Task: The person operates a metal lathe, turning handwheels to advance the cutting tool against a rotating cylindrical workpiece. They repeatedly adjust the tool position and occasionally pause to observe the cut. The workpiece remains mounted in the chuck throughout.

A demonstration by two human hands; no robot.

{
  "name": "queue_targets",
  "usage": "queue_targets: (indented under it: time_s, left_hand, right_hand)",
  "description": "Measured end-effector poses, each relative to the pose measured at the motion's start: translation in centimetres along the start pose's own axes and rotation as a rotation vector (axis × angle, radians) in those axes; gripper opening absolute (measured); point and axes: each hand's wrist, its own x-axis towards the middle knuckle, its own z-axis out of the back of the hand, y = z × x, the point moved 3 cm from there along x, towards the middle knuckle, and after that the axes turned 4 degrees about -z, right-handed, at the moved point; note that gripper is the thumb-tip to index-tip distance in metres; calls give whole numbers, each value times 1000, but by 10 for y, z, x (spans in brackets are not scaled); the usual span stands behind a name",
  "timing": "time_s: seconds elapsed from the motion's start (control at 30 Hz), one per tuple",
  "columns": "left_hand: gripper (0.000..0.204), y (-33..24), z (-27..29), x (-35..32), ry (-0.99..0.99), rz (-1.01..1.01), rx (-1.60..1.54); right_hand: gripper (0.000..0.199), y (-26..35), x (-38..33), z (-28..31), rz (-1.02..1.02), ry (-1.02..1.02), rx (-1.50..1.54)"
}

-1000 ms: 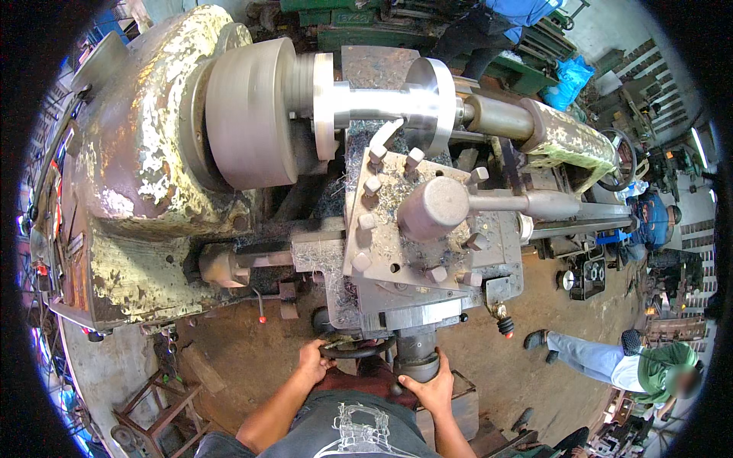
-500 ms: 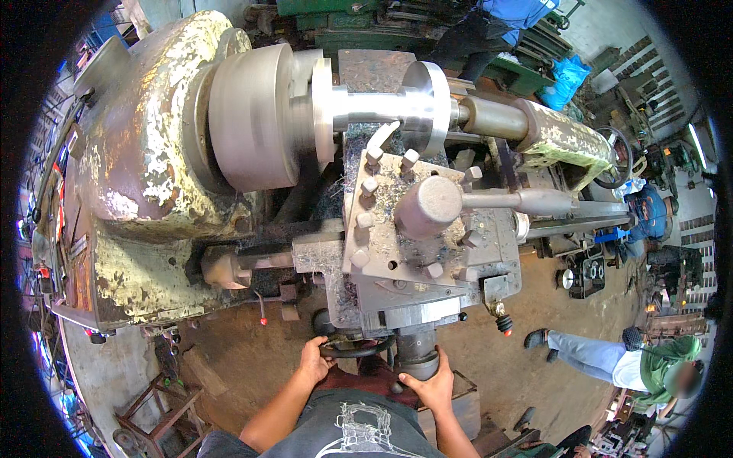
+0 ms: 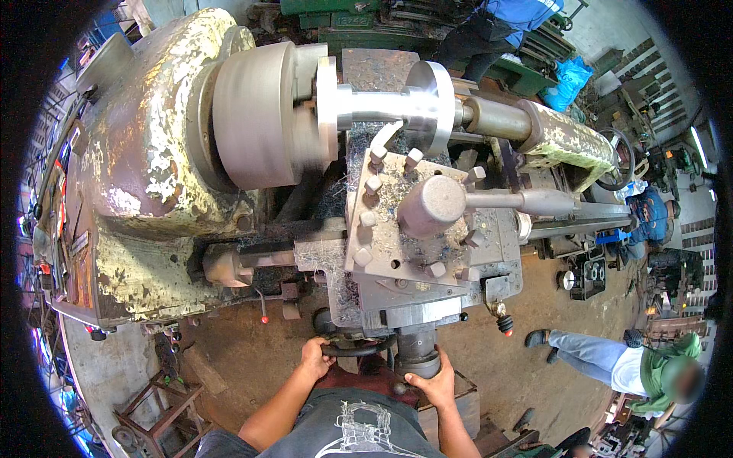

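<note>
My left hand [image 3: 315,359] is closed round the left end of a black handwheel rim [image 3: 360,351] below the lathe carriage. With thumb and fingers my right hand [image 3: 437,383] grips the round metal dial of the cross-slide handle [image 3: 417,365]. Above them sits the tool post [image 3: 431,204], its square plate ringed with bolts and strewn with metal chips. A cutting tool [image 3: 387,135] points from it toward a shiny flanged steel shaft [image 3: 382,105]. That shaft runs between the motion-blurred chuck [image 3: 256,114] and the tailstock [image 3: 561,136]; the tool tip's contact is hard to make out.
The worn headstock [image 3: 145,160] fills the left. A clamping lever [image 3: 527,201] sticks out rightward from the tool post. A person in green [image 3: 649,370] stands at right, another in blue [image 3: 519,19] beyond the lathe. A rusty metal frame [image 3: 164,412] stands lower left.
The view has shifted slightly, and the chuck's blurred jaws look different. My right thumb has moved a little on the dial; my left hand stays on the handwheel.
</note>
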Motion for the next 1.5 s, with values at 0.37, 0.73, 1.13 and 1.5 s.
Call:
queue_targets:
  time_s: [0.37,0.73,1.13,1.5]
  left_hand:
    - [14,8,-19,-28,-93,-192,98]
    - [9,5,-12,-16,-34,-71,77]
    - [14,4,0,-4,32,-114,147]
    - [15,3,-4,-12,4,-113,105]
  right_hand:
    - [112,2,6,5,-21,151,129]
    - [118,27,-2,1,-35,-32,-144]
    - [107,25,-3,0,-27,-48,-134]
    - [104,9,1,-1,-25,-16,-30]
